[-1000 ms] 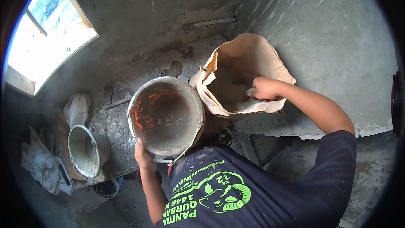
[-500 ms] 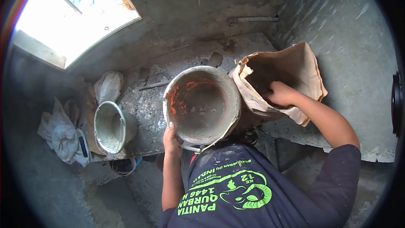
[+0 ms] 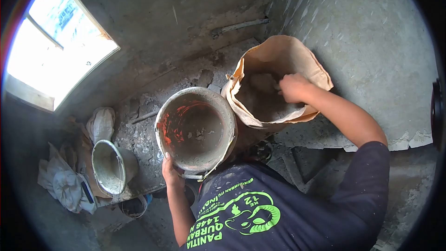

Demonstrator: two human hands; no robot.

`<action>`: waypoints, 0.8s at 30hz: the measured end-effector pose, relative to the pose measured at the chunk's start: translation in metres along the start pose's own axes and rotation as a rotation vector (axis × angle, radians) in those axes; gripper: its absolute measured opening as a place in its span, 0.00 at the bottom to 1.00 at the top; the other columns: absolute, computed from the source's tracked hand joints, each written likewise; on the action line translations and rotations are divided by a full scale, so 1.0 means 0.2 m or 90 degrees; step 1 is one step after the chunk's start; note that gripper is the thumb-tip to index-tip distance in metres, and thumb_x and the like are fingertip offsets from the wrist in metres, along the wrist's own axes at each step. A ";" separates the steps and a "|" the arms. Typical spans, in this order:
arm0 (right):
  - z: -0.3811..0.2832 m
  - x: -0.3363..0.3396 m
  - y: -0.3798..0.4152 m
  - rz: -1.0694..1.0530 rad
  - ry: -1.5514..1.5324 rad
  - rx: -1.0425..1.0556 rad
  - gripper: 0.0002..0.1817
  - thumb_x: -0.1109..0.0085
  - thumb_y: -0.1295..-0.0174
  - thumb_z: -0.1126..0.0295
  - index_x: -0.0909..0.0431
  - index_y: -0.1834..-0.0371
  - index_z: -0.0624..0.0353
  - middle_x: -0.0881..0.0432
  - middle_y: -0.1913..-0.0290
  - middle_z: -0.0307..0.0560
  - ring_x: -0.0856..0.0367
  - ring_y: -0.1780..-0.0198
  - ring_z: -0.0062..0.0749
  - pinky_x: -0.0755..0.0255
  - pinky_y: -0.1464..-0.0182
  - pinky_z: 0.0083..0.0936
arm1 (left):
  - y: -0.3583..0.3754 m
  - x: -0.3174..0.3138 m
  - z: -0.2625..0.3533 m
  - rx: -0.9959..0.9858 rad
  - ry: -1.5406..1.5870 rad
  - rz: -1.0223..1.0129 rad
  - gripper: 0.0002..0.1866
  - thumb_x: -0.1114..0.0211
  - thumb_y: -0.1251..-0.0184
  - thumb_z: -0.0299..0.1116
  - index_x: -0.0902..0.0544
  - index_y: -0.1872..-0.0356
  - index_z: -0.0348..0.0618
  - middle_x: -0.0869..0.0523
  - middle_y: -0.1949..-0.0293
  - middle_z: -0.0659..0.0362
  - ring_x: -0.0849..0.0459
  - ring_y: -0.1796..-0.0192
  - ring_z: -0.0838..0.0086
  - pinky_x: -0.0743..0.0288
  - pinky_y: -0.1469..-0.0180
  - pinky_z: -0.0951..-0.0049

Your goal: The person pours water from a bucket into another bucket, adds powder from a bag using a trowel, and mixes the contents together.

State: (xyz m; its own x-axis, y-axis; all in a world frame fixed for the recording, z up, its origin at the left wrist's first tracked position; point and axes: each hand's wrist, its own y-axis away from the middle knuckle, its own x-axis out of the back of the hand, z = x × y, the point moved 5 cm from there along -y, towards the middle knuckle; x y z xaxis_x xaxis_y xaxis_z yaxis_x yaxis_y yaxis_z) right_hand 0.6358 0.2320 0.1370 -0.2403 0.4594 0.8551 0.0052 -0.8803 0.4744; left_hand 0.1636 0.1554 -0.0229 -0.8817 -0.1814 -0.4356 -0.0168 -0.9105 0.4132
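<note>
My left hand (image 3: 171, 172) grips the near left rim of a large bucket (image 3: 165, 111), which tilts toward me. Its inside is coated in grey, with orange-red patches on the wall and a few pale lumps at the bottom. Beside it on the right stands an open brown paper sack (image 3: 283, 49) holding grey powder. Inside the sack's mouth, my right hand (image 3: 295, 88) is closed around the handle of what looks like a trowel (image 3: 265, 83). Its dusty blade points left, over the powder.
A smaller bucket (image 3: 109, 167) stands to the left, near crumpled white sacks (image 3: 67, 181). Rubble and a stick (image 3: 145, 117) lie on the dusty ledge behind the large bucket. A pipe (image 3: 241, 27) runs along the back wall. A bright window (image 3: 51, 42) is at upper left.
The view has shifted, so the buckets appear farther left and lower. My right hand has risen within the sack, and the trowel blade now shows. My left hand stays on the bucket rim.
</note>
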 end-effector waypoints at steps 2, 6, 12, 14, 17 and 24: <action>-0.03 -0.17 -0.10 0.016 0.051 0.083 0.11 0.32 0.46 0.65 0.10 0.65 0.60 0.10 0.61 0.56 0.10 0.55 0.51 0.17 0.52 0.45 | -0.01 0.03 -0.01 -0.010 -0.011 -0.013 0.26 0.48 0.17 0.48 0.28 0.31 0.39 0.18 0.39 0.51 0.16 0.40 0.61 0.21 0.38 0.58; -0.04 -0.23 -0.08 0.048 0.040 0.136 0.11 0.33 0.47 0.66 0.10 0.66 0.60 0.10 0.62 0.56 0.10 0.56 0.50 0.17 0.53 0.45 | -0.01 0.06 -0.02 -0.001 -0.054 -0.005 0.27 0.48 0.17 0.48 0.29 0.30 0.38 0.19 0.38 0.50 0.17 0.38 0.60 0.23 0.36 0.57; -0.07 -0.25 -0.09 0.000 -0.074 0.126 0.13 0.33 0.49 0.66 0.11 0.66 0.65 0.11 0.61 0.62 0.11 0.54 0.56 0.17 0.50 0.46 | -0.01 0.01 -0.02 0.008 -0.037 -0.024 0.28 0.49 0.17 0.49 0.30 0.29 0.38 0.21 0.35 0.49 0.20 0.35 0.58 0.26 0.32 0.56; -0.05 -0.34 -0.20 0.037 -0.149 0.113 0.16 0.31 0.47 0.62 0.12 0.66 0.67 0.12 0.62 0.65 0.12 0.53 0.58 0.18 0.49 0.47 | 0.00 -0.06 0.04 -0.031 -0.011 0.018 0.25 0.45 0.19 0.52 0.23 0.37 0.40 0.15 0.49 0.56 0.15 0.50 0.68 0.21 0.50 0.66; -0.04 -0.26 -0.11 0.008 -0.251 0.091 0.21 0.30 0.44 0.58 0.12 0.64 0.70 0.12 0.62 0.67 0.12 0.53 0.60 0.19 0.49 0.48 | -0.02 0.03 0.00 -0.005 -0.036 0.013 0.25 0.44 0.19 0.53 0.23 0.38 0.42 0.16 0.52 0.57 0.15 0.54 0.70 0.22 0.55 0.68; -0.14 -0.33 -0.16 0.059 -0.352 0.179 0.27 0.31 0.39 0.51 0.13 0.62 0.73 0.13 0.63 0.69 0.12 0.56 0.61 0.20 0.51 0.47 | -0.03 0.05 0.00 0.019 -0.058 0.003 0.26 0.47 0.17 0.49 0.27 0.31 0.41 0.18 0.40 0.53 0.17 0.41 0.63 0.22 0.39 0.60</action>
State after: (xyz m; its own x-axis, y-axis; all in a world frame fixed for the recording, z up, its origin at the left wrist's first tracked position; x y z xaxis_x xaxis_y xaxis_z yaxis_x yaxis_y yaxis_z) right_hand 0.6242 0.2265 0.0597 0.3104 0.4420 0.8416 0.2745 -0.8893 0.3658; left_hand 0.1557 0.1581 -0.0301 -0.9210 -0.1499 -0.3595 -0.0253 -0.8980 0.4393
